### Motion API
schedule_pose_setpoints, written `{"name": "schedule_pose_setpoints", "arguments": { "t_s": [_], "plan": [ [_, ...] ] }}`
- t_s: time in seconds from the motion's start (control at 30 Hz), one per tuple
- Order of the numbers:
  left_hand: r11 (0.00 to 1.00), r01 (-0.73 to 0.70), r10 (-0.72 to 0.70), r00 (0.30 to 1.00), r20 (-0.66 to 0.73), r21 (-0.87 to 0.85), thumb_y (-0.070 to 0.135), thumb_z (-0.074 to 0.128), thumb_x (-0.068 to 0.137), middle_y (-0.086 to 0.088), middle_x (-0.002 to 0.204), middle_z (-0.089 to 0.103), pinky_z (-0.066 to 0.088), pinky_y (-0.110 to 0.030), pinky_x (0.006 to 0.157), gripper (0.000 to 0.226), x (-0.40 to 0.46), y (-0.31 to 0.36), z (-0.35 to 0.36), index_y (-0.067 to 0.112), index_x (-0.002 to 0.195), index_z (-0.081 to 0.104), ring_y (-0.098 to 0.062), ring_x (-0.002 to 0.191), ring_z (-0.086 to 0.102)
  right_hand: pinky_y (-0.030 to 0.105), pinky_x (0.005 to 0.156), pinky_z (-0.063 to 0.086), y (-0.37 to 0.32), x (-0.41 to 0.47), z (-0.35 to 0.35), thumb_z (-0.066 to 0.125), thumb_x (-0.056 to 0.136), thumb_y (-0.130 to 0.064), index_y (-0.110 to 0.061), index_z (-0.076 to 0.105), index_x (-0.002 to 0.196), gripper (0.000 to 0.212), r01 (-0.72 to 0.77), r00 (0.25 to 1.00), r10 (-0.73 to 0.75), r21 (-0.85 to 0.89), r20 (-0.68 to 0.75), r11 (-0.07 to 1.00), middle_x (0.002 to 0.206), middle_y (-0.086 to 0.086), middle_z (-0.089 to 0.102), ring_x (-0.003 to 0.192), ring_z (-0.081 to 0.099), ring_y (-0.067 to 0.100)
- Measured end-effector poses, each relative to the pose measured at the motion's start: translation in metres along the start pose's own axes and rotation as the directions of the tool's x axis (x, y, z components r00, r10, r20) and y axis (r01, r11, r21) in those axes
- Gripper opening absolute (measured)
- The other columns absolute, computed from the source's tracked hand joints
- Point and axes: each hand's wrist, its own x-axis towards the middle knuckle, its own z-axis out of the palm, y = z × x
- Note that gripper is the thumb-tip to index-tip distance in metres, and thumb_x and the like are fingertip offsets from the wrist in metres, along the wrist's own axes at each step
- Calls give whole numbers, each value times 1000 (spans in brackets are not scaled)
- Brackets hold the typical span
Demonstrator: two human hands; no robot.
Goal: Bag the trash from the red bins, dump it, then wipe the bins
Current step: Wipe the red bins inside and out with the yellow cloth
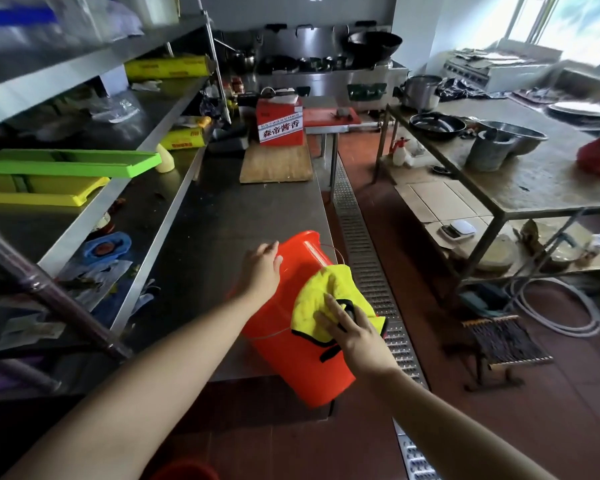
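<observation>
Steel kitchen surface [222, 209] props the tipped red bin [291, 351]; my left hand [262, 268], fingers flat, steadies its rim while my right hand [352, 332] presses the yellow cloth [321, 292] against its side to wipe.

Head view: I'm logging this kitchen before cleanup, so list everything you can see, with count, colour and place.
bin: one, red, tipped on the steel counter edge
cloth: one, yellow, on the bin's side
box: one, red, on a wooden board
trays: two, green over yellow, left shelf
wok: one, black, on the far stove
floor drain: one, steel, beside the counter
left hand: one, resting on the bin
right hand: one, pressing the cloth
</observation>
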Motion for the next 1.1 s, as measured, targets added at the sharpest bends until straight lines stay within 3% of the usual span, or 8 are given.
{"name": "schedule_pose_setpoints", "arguments": {
  "t_s": [0.13,0.23,0.4,0.57,0.73,0.83,0.97,1.1],
  "plan": [
    [927,-245,161,944,287,284,65,44,87,-1,160,-28,14,-60,117,85,-31,-40,7,44,154,-4,-36,148,-16,52,90,55,-13,10,15,61,82,7,-30,44,151,80,5,1000,-5,-21,11,1000,167,-2,19,132,43,44],
    [841,-384,233,893,385,380,83,51,66,-3,153,-43,11,-69,109,110,-45,-78,-2,49,150,-11,-36,138,-40,53,88,56,-14,17,20,58,81,4,-29,48,148,76,-5,1000,5,-14,9,1000,165,-2,25,129,46,44],
    [784,-415,272,898,345,462,92,52,54,-13,157,-33,21,-71,104,131,-58,-91,0,35,155,-8,-42,141,-33,54,91,55,-15,24,19,44,77,3,-25,51,147,76,-38,999,37,-23,-24,999,164,0,28,129,45,42],
    [826,-431,350,897,269,364,65,58,78,-9,160,-27,18,-62,114,102,-54,-89,-2,33,157,0,-37,146,-23,55,89,56,-10,19,13,41,80,0,-22,54,145,70,-56,997,55,-17,-62,998,162,3,32,132,46,44],
    [803,-388,367,920,137,452,35,50,99,-9,165,-1,28,-51,116,72,-34,-99,-30,26,158,8,-35,149,14,52,90,56,-5,15,11,62,77,12,-25,49,148,82,-95,995,94,-24,-30,995,165,-2,23,137,40,43],
    [798,-207,237,971,22,566,9,55,91,-12,164,-9,14,-56,119,86,-21,-111,-48,20,158,3,-37,150,-7,52,85,59,-8,17,8,70,75,8,-23,55,144,77,-81,995,81,-11,-54,997,162,2,31,131,47,45],
    [719,-374,388,915,109,586,-4,30,90,-15,162,14,14,-53,120,64,-23,-113,-43,7,153,28,-34,150,7,53,76,61,-11,20,9,83,66,1,-21,60,139,80,-59,995,57,-21,-82,998,156,6,42,121,55,47],
    [865,-300,265,954,141,403,-1,30,98,-12,161,22,19,-34,118,63,-34,-107,-22,5,156,7,-26,148,21,54,76,60,-11,24,10,87,68,-7,-20,60,139,77,-58,997,55,-52,-62,997,156,5,43,125,53,47]
  ]
}}
